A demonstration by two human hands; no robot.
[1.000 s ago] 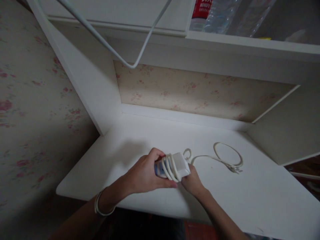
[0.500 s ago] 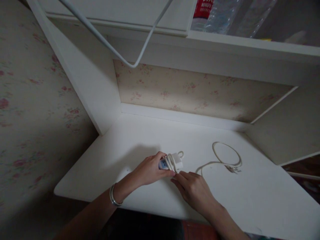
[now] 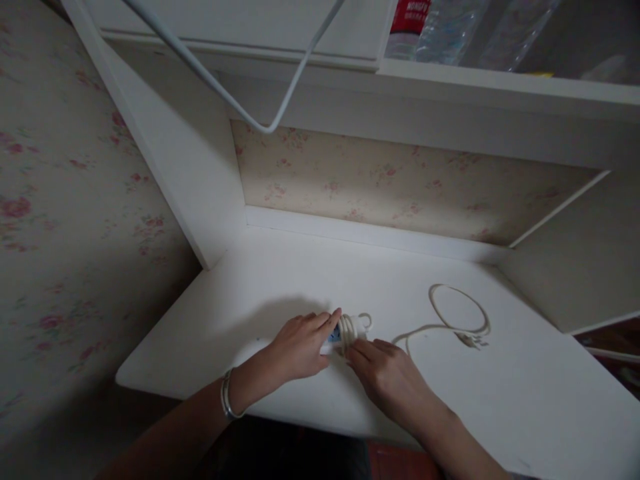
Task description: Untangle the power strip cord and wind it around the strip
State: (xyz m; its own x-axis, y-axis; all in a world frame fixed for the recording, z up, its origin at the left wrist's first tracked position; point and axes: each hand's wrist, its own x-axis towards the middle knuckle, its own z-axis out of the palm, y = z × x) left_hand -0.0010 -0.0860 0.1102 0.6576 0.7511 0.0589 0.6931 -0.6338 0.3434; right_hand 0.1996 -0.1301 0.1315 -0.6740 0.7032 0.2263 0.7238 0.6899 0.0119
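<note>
Over the white desk, a small white power strip (image 3: 333,335) with a blue socket face has several turns of its cream cord (image 3: 349,329) wound around it. My left hand (image 3: 301,347), with a silver bangle on the wrist, grips the strip's left end between thumb and fingers. Close against the right side of the windings, my right hand (image 3: 383,370) has its fingers closed on the cord; the fingertips are partly hidden. From there the loose cord runs right in a wide loop to a plug (image 3: 469,339) lying on the desk.
The white desktop (image 3: 290,267) meets a white side panel (image 3: 175,153) at left. A pale bent rod or cable (image 3: 270,128) hangs in front of the upper cabinet. Clear plastic bottles (image 3: 445,30) stand on the shelf (image 3: 500,83) at upper right.
My left hand has shifted its hold, its fingers now further over the strip's top. My right hand has moved up against the windings. The view has shifted slightly.
</note>
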